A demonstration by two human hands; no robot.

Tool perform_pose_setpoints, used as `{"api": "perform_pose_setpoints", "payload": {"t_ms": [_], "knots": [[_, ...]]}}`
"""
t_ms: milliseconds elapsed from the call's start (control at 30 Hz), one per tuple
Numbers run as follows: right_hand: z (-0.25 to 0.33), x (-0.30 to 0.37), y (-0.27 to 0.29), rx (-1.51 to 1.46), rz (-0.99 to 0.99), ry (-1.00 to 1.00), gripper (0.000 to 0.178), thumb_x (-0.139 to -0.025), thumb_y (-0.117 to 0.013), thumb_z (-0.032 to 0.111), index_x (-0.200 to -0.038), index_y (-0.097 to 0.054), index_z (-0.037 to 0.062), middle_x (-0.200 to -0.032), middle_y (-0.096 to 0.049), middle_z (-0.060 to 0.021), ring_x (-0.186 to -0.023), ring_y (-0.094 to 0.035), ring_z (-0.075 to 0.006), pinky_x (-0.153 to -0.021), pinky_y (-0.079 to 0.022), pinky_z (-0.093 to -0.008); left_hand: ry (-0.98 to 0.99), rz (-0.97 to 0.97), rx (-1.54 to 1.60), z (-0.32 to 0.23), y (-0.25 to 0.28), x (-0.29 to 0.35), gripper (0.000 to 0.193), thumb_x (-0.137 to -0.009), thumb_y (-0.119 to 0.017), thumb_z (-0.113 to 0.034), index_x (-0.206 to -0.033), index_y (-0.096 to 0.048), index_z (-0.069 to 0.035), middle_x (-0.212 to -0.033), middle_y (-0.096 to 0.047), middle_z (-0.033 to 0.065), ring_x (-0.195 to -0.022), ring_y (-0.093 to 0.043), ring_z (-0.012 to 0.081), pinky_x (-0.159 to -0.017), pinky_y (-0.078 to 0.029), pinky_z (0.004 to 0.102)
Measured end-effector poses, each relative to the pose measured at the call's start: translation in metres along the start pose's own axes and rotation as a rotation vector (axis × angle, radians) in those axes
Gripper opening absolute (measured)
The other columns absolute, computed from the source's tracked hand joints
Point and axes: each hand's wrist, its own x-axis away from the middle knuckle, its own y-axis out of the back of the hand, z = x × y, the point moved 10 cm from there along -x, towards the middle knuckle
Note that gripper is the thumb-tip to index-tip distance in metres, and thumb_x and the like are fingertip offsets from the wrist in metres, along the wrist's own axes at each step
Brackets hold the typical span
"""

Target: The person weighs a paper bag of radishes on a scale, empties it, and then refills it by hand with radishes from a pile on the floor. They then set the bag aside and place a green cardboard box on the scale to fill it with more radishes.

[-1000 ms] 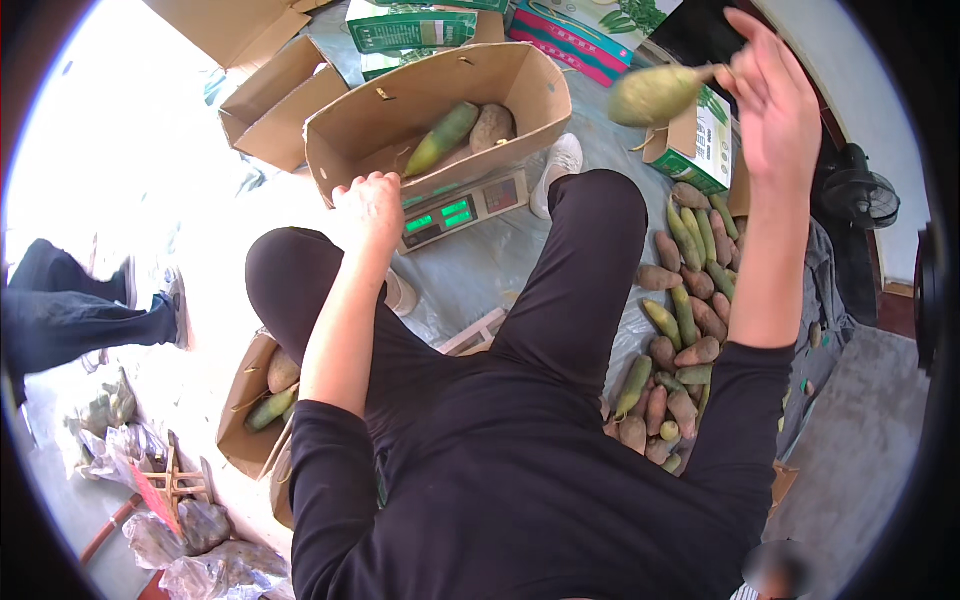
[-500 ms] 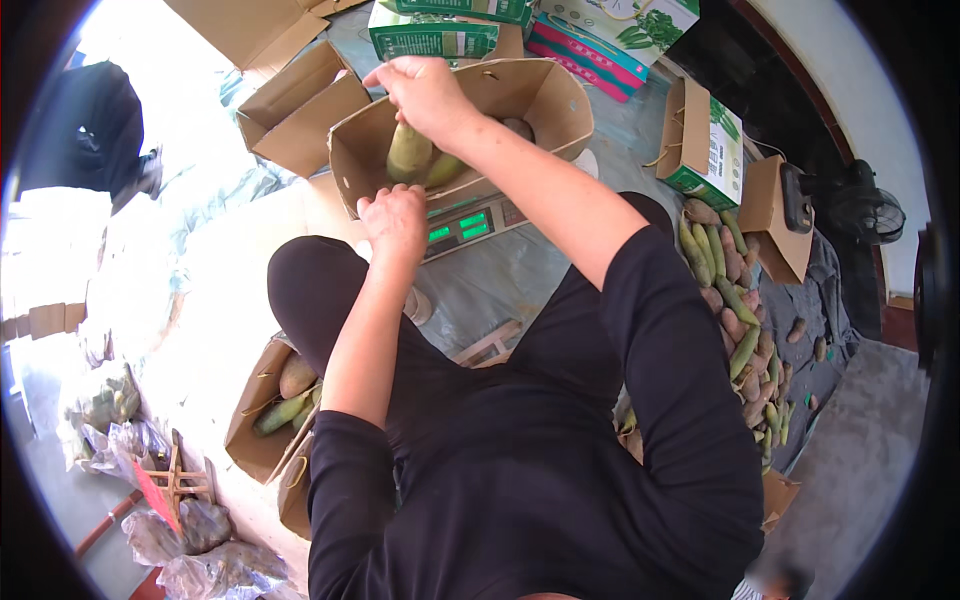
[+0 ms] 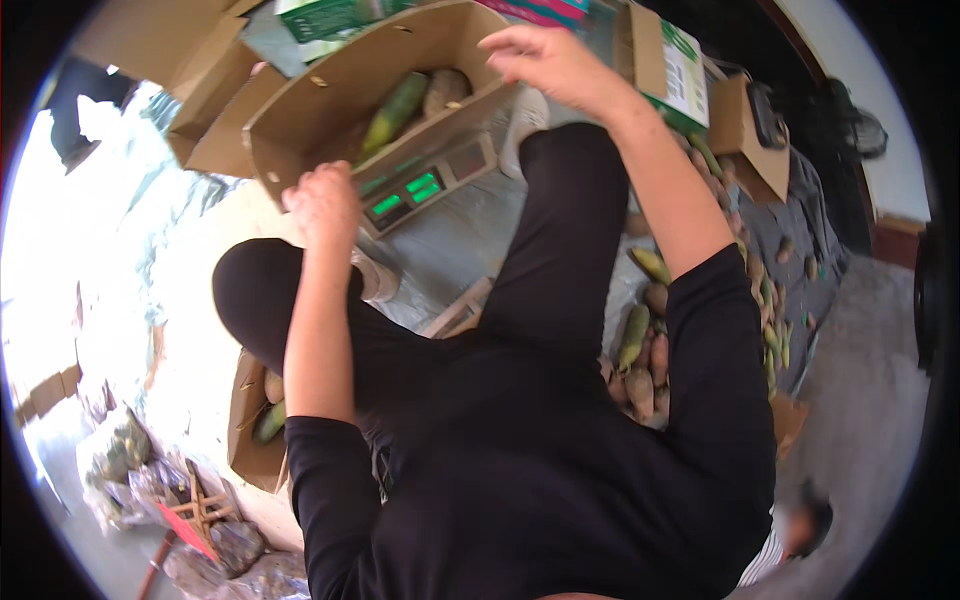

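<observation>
An open cardboard box (image 3: 290, 115) rests on a scale with a lit green display (image 3: 424, 187). Inside lie a long green vegetable (image 3: 395, 112), like a green radish with a yellowish end, and a brown root (image 3: 446, 92) resembling a sweet potato. The near wall hides part of the inside. My left hand (image 3: 325, 205) has its fingers curled over the box's near rim at the left. Over the right end of the box, my right hand (image 3: 560, 68) is raised with fingers apart, holding nothing.
Green and brown produce (image 3: 640, 350) lies in a heap by my right leg. Another box (image 3: 255, 450) of produce stands at my left. Smaller cartons (image 3: 745, 140) and a dark fan (image 3: 860, 130) are at the right. Clear bags (image 3: 115, 455) lie lower left. A person's head (image 3: 808, 525) shows lower right.
My right hand has left the pale green vegetable it was at and moved right. That vegetable no longer shows upright in the box. The whole view has shifted.
</observation>
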Motion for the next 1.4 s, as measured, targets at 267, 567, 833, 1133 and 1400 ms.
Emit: {"api": "perform_pose_setpoints", "payload": {"t_ms": [267, 567, 833, 1133, 1400], "knots": [[-0.201, 0.198, 0.104, 0.003, -0.366, -0.537, 0.034, -0.085, -0.061, 0.022, -0.116, -0.059, 0.0092, -0.093, -0.062, -0.0019, -0.075, -0.058, -0.01, -0.064, -0.046, -0.0241, 0.053, 0.067, 0.089, -0.005, 0.003, -0.006, 0.029, -0.081, -0.062, -0.03, -0.106, -0.062, -0.015, -0.107, -0.063, 0.0061, -0.101, -0.059, 0.0273, -0.083, -0.042, 0.0448], [-0.406, 0.435, -0.03, 0.056, -0.259, -1.02, 0.022, -0.08, -0.056, 0.017, -0.094, -0.065, 0.0022, -0.067, -0.062, -0.0129, -0.055, -0.061, -0.0236, -0.057, -0.05, -0.0345, 0.019, 0.07, 0.176, 0.022, -0.038, -0.017, 0.032, -0.08, -0.062, -0.03, -0.106, -0.061, -0.01, -0.1, -0.066, 0.0085, -0.093, -0.063, 0.0271, -0.082, -0.042, 0.0442], [-0.478, 0.595, -0.15, 0.482, 0.225, -1.055, 0.017, -0.086, -0.055, 0.023, -0.093, -0.063, 0.0099, -0.08, -0.062, -0.0074, -0.068, -0.061, -0.0217, -0.056, -0.047, -0.0369, -0.017, 0.005, 0.235, 0.004, -0.017, -0.015, 0.025, -0.079, -0.063, -0.022, -0.098, -0.062, -0.005, -0.089, -0.066, 0.0164, -0.084, -0.064, 0.0322, -0.073, -0.048, 0.0405], [-0.48, 0.652, -0.199, 0.82, 0.694, -0.861, 0.039, -0.084, -0.056, 0.012, -0.122, -0.05, 0.0098, -0.104, -0.059, -0.0138, -0.08, -0.061, -0.0279, -0.072, -0.047, -0.0415, -0.08, 0.025, 0.302, 0.004, -0.027, -0.019, 0.026, -0.079, -0.063, -0.02, -0.099, -0.062, -0.004, -0.088, -0.066, 0.0176, -0.083, -0.064, 0.0334, -0.073, -0.048, 0.0404], [-0.429, 0.646, -0.14, 0.198, -0.087, -1.457, 0.043, -0.088, -0.049, 0.026, -0.127, -0.045, 0.0066, -0.105, -0.056, -0.0153, -0.085, -0.056, -0.0267, -0.074, -0.042, -0.043, -0.103, -0.03, 0.339, 0.017, -0.026, -0.021, 0.024, -0.077, -0.063, -0.012, -0.097, -0.063, 0.0, -0.085, -0.066, 0.0195, -0.081, -0.065, 0.0324, -0.072, -0.048, 0.0383]]}}
